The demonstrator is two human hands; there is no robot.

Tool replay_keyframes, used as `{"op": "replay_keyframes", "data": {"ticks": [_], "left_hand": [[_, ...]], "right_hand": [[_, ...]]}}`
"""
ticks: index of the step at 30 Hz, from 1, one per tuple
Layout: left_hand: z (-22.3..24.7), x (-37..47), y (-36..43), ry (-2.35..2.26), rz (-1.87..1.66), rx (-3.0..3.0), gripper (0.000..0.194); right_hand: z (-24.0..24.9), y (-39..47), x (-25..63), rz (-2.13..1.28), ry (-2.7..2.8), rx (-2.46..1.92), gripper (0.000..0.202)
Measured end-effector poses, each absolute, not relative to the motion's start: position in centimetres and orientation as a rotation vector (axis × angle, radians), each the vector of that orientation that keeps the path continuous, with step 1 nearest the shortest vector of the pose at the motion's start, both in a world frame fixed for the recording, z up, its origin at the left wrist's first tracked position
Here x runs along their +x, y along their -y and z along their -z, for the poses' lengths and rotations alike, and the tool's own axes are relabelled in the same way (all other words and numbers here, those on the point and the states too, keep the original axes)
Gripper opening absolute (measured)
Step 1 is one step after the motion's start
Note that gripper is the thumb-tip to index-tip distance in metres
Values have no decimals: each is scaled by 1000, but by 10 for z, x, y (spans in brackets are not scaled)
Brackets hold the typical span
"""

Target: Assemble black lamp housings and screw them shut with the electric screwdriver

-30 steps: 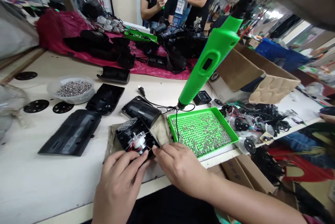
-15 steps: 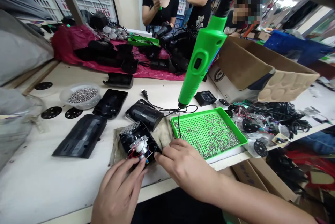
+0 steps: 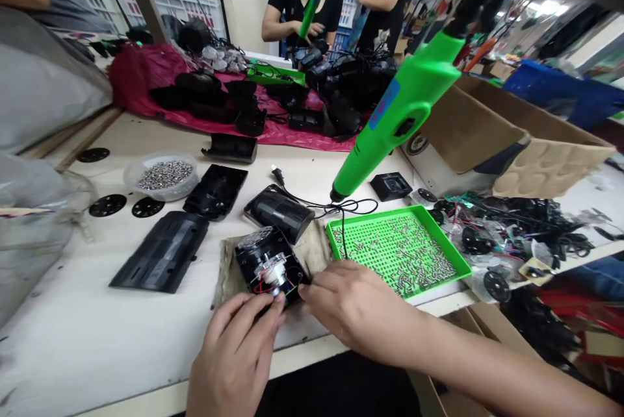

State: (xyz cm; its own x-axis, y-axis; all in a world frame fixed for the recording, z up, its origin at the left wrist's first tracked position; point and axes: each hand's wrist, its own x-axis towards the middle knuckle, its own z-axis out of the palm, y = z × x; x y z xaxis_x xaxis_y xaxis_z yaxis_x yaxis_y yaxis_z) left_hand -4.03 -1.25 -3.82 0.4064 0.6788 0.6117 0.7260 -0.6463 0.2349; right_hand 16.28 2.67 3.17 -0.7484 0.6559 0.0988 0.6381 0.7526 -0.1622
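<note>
A black plastic housing half (image 3: 248, 254) lies open on a cloth pad (image 3: 229, 274), with a silver-and-white motor (image 3: 273, 271) and thin red and blue wires inside. My left hand (image 3: 238, 345) has its fingertips closed on the motor's near end, inside the housing. At the housing's right near edge, my right hand (image 3: 348, 303) is closed, thumb and fingers pinched together; its fingertips are partly hidden. A black power cord (image 3: 351, 209) runs from its plug past the green tray (image 3: 465, 272) of screws towards my right hand. Above hangs a green electric screwdriver (image 3: 390, 125), held by neither hand.
Black shell pieces (image 3: 160, 251) and a plastic bowl (image 3: 136, 176) of screws stand left. Another black shell (image 3: 280, 212) lies behind the housing. Right are wired parts (image 3: 517, 228) and a cardboard box (image 3: 472, 125). Across the table a co-worker (image 3: 287, 8) holds a green tool.
The hanging screwdriver has swung and turned, its top leaning further right. The view has shifted slightly. My hands stay at the housing. The co-worker across has lowered the green tool.
</note>
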Motion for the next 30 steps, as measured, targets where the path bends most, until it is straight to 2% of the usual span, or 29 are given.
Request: {"op": "replay_keyframes", "data": {"ticks": [3, 11, 30], "left_hand": [[39, -38, 16, 1292, 1098, -2513, 32], [34, -31, 21, 1386, 1129, -2467, 28], [31, -30, 13, 1388, 1263, -2538, 24]], "right_hand": [[-30, -42, 162, -118, 2679, -1096, 18], [-29, -76, 144, 81, 2824, -1000, 9], [-39, -86, 146, -53, 2993, -1021, 15]]}}
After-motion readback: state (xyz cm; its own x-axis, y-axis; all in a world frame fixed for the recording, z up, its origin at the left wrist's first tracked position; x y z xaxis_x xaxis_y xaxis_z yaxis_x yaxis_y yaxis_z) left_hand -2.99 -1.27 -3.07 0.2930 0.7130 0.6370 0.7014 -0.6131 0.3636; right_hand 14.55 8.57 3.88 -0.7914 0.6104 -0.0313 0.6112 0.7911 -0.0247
